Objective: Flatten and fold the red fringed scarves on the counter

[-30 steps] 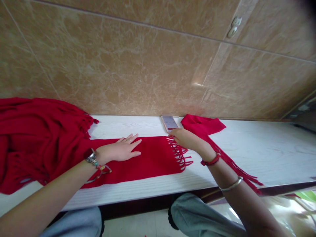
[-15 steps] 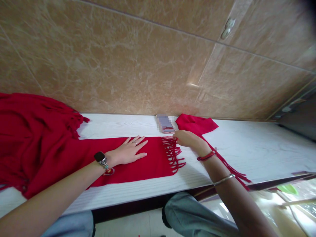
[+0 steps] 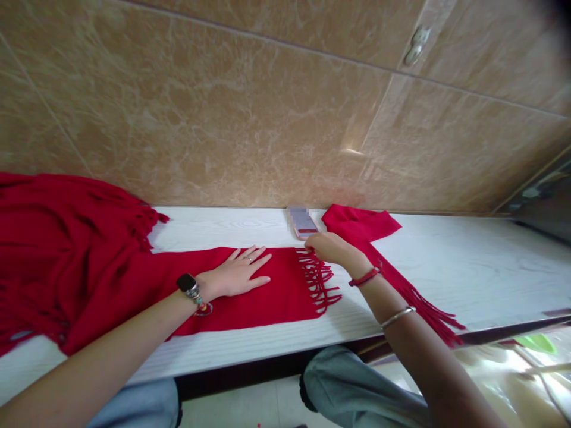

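A red scarf (image 3: 285,291) lies flat along the white tabletop, its fringe (image 3: 317,282) pointing right with some strands crossing. My left hand (image 3: 236,273) rests palm down on the scarf, fingers spread, a ring on one finger. At the fringe's far corner, my right hand (image 3: 328,246) has its fingers pinched together on the strands; the fingertips are partly hidden. Leftward, the flat part runs into a large crumpled heap of red fabric (image 3: 80,249) with fringed edges. Behind my right forearm lies another red fringed piece (image 3: 361,224), folded, its tassels trailing toward the front edge.
A phone (image 3: 302,224) lies near the tiled wall (image 3: 223,119), just beyond the fringe. The white tabletop (image 3: 446,261) runs along the wall, its front edge close to my knees (image 3: 343,380). A wall fitting (image 3: 418,44) is at upper right. A green object (image 3: 537,343) shows below right.
My right hand has shifted slightly left, closer to the scarf's woven edge at the fringe. My left hand stays flat in place. The view has moved a little.
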Tool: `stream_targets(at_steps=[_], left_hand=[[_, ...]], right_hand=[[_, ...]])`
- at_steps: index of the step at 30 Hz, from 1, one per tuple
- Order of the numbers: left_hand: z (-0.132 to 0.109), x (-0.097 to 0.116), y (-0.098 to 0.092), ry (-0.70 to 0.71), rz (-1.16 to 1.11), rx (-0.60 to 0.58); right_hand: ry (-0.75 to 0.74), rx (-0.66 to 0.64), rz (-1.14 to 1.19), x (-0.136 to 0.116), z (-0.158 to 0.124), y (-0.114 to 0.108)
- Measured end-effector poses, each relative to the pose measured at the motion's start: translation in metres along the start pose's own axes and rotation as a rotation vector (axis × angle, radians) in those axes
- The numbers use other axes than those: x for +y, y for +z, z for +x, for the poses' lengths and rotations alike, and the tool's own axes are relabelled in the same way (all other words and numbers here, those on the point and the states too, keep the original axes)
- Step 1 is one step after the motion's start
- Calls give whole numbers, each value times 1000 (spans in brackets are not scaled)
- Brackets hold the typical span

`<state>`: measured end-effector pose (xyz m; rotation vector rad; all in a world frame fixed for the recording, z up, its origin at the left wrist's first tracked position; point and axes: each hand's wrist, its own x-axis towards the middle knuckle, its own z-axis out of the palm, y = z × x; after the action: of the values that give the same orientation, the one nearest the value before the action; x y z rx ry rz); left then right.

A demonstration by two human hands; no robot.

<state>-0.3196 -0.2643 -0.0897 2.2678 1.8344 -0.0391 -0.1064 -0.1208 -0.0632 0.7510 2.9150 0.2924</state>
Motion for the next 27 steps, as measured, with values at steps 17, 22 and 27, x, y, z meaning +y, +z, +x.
stream_targets(at_steps=[17,22,27], left_hand=[[0,-1,3,-19,24,6],[0,0,3,-20,18,9],[0,2,0,-24,13,-11]], right_hand=[[18,58,26,-3,8,9],[128,32,-66,17,-13,5],[-77,175,207,0,-16,-2]])
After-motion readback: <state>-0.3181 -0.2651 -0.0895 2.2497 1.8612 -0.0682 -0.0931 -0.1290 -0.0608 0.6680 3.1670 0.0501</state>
